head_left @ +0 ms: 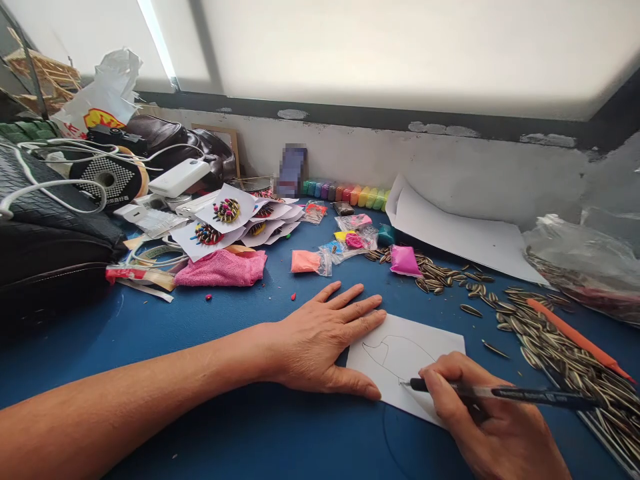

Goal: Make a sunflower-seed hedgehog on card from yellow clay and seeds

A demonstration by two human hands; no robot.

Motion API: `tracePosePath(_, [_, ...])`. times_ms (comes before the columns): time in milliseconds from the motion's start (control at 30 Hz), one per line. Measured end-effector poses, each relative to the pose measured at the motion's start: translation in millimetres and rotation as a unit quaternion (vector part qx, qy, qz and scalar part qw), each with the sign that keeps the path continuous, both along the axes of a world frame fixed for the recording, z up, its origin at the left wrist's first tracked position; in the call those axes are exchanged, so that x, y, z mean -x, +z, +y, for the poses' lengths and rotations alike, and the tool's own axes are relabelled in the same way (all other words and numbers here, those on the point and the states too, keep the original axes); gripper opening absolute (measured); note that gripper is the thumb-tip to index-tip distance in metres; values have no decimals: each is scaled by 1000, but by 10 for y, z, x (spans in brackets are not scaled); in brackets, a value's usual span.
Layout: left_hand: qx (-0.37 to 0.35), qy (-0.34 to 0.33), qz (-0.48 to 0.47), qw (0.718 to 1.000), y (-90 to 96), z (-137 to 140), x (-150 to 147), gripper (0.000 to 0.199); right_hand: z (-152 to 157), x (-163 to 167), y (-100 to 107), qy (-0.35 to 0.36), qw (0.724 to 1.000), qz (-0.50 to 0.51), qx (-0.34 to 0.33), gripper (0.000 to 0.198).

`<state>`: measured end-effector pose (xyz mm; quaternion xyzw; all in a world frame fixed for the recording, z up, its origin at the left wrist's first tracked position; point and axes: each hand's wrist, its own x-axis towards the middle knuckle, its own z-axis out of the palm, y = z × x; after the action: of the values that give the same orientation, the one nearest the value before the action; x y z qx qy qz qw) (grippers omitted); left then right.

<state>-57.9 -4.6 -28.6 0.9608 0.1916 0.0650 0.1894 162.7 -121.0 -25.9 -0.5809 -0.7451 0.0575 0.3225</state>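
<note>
A small white sheet of paper (405, 327) lies on the blue table, with a thin curved outline drawn on it. My left hand (327, 340) rests flat with fingers spread, its fingertips and thumb touching the paper's left edge. Closed around a black pen (525, 395), my right hand (480, 417) is over the lower right corner of the sheet. The pen's tip meets the paper at the lower end of the drawn line.
Striped sunflower seeds (575, 360) and an orange tool (575, 337) lie on the right. Bagged coloured clay (306, 261), a pink cloth (223, 268) and seed-decorated cards (227, 208) are beyond my left hand. A black bag (50, 240) stands at the left.
</note>
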Motion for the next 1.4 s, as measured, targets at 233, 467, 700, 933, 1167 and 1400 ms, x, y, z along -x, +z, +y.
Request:
tracePosePath(233, [-4, 2, -1, 1000, 4, -4, -2, 89, -17, -12, -8, -2, 1000, -5, -4, 28])
tracePosePath(467, [-5, 1, -1, 1000, 0, -3, 1, 89, 5, -11, -20, 1, 1000, -13, -8, 29])
tracePosePath(700, [0, 0, 2, 1000, 3, -1, -1, 89, -28, -21, 3, -10, 1000, -5, 11, 29])
tracePosePath(933, [2, 1, 2, 1000, 4, -1, 2, 88, 3, 6, 30, -13, 1000, 2, -13, 28])
tracePosePath(1167, [4, -1, 7, 1000, 5, 4, 0, 88, 5, 19, 39, -11, 1000, 10, -23, 26])
tracePosePath(1400, [3, 0, 1, 1000, 11, -2, -1, 89, -6, 10, 48, -29, 999, 20, -9, 29])
